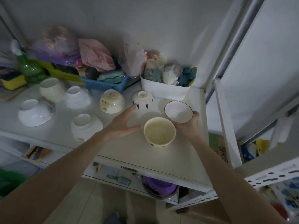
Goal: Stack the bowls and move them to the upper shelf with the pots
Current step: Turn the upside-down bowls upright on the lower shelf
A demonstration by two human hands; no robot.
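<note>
Eight bowls we count on the white worktop (161, 160), listed left to right.

1. Wide white bowl (36, 112), upturned, far left.
2. Rounded cream bowl (52, 89), upturned, behind it.
3. Ribbed white bowl (78, 97), upturned, just beside item 2.
4. Plain white bowl (86, 126), upturned, nearest the front edge on the left.
5. Yellow-flowered bowl (112, 101), upturned, centre.
6. Blue-petal bowl (142, 99), upturned, right of item 5.
7. Cream bowl (159, 132), upright, mouth open to us, standing between our two hands.
8. Scalloped white bowl (178, 111), upright and tilted a little, lifted clear of the worktop.

Hands. Our left hand (123, 123) is released, palm open, thumb touching or nearly touching the left wall of item 7, fingertips reaching toward item 6. Our right hand (190, 125) has its grip closed from below around item 8, fingers on the far rim.

Governing relation. Item 8 sits up and to the right of item 7, near it and not yet over its mouth; both face upward, so we judge nesting needs a short carry leftward and toward us, then down. The right hand is the nearer and already loaded; the left is placed to steady item 7.

Background stock: blue basket (105, 84), white tub (165, 91) of what seem to be bunched bags, dim light permitting. No upper shelf or pots in view.
</note>
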